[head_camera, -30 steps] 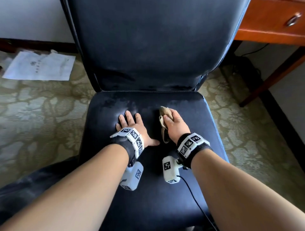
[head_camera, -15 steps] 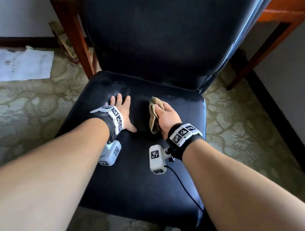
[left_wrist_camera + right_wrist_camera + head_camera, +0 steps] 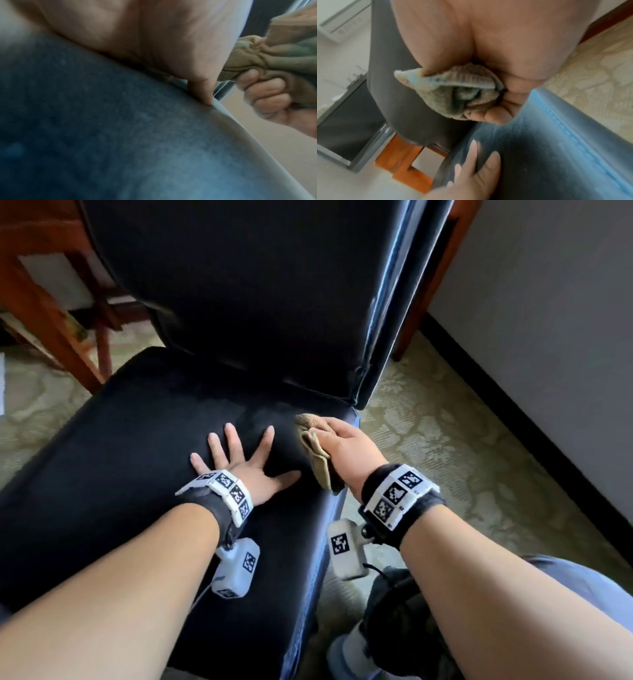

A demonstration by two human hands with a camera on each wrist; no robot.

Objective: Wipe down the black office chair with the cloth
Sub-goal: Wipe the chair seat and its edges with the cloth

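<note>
The black office chair's seat (image 3: 130,460) fills the lower left of the head view, its backrest (image 3: 246,285) rising behind. My left hand (image 3: 239,460) lies flat on the seat, fingers spread and straight. Just to its right, my right hand (image 3: 342,446) grips a bunched tan cloth (image 3: 315,453) at the seat's right rear corner. In the right wrist view the cloth (image 3: 453,93) is wadded in my curled fingers just above the seat (image 3: 547,155). The left wrist view shows my left thumb (image 3: 200,86) on the seat and my right hand's fingers curled round the cloth (image 3: 267,56).
Patterned beige carpet (image 3: 445,433) lies right of the chair, bounded by a dark baseboard (image 3: 534,436) and grey wall. A wooden frame with orange-brown legs (image 3: 51,337) stands behind the chair on the left; another wooden leg (image 3: 428,285) is behind its right side. My shoe (image 3: 359,648) is beside the seat.
The chair now sits turned, its backrest angled to the right. My right hand with the cloth has gone from mid-seat to the right rear corner. The left hand's fingers have spread wider.
</note>
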